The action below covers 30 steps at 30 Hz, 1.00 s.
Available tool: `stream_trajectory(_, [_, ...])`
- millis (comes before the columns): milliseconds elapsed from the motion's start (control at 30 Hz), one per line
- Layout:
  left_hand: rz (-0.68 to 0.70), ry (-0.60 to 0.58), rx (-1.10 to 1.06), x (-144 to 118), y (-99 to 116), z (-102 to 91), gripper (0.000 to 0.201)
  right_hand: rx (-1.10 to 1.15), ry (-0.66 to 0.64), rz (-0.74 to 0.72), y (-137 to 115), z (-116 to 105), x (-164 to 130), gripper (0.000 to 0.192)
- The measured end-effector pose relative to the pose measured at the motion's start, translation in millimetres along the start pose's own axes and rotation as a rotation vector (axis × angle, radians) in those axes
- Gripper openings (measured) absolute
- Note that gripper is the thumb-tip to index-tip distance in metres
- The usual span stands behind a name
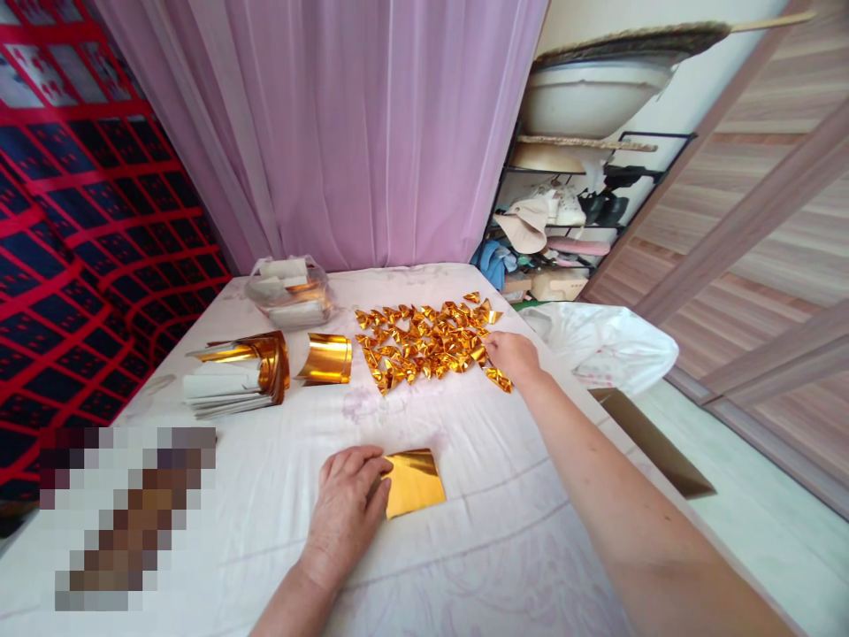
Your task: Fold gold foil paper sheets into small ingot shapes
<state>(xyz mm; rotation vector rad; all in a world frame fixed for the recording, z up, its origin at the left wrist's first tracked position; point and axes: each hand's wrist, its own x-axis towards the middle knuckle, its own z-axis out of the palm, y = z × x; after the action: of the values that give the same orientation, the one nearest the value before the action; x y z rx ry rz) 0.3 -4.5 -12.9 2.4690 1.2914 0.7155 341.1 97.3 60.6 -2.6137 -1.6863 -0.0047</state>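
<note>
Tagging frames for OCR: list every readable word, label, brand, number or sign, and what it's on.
Readable text: none.
White plastic bag: faint reddish print, too blurred to read.
Cardboard box on the shelf: possible small marks, unreadable.
Gold sheet at the left hand: no print visible.

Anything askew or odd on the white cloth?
Mildly: one folded gold foil piece sits slightly apart from the main cluster of similar pieces, at its near right, beside the bare right hand. Nothing visible looks spilled or damaged; the pixelated lower left can't be judged.
</note>
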Motion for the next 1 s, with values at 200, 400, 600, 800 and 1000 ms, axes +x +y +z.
stream_trajectory(200, [-0.010,0.002,-0.003,-0.1,1.0,-0.3,0.019,-0.066,-0.030,-0.146,-4.4,0.1,-3.9,0.032])
stream_trajectory(400, [0.001,0.000,-0.002,0.0,0.3,-0.2,0.019,-0.107,-0.058,-0.137,-4.6,-1.1,0.5,0.032])
stream_trajectory(600, [-0.001,0.006,-0.004,-0.2,1.3,-0.6,0.019,-0.102,-0.080,-0.095,-3.5,-2.8,0.8,0.032])
stream_trajectory(800, [-0.008,-0.013,-0.014,0.2,3.5,-3.2,0.019,-0.074,-0.111,-0.055,-5.2,-2.8,2.2,0.033])
stream_trajectory(1000, [-0.009,-0.013,-0.010,0.1,3.1,-3.0,0.019,-0.052,-0.124,-0.084,-5.6,-3.5,1.1,0.035])
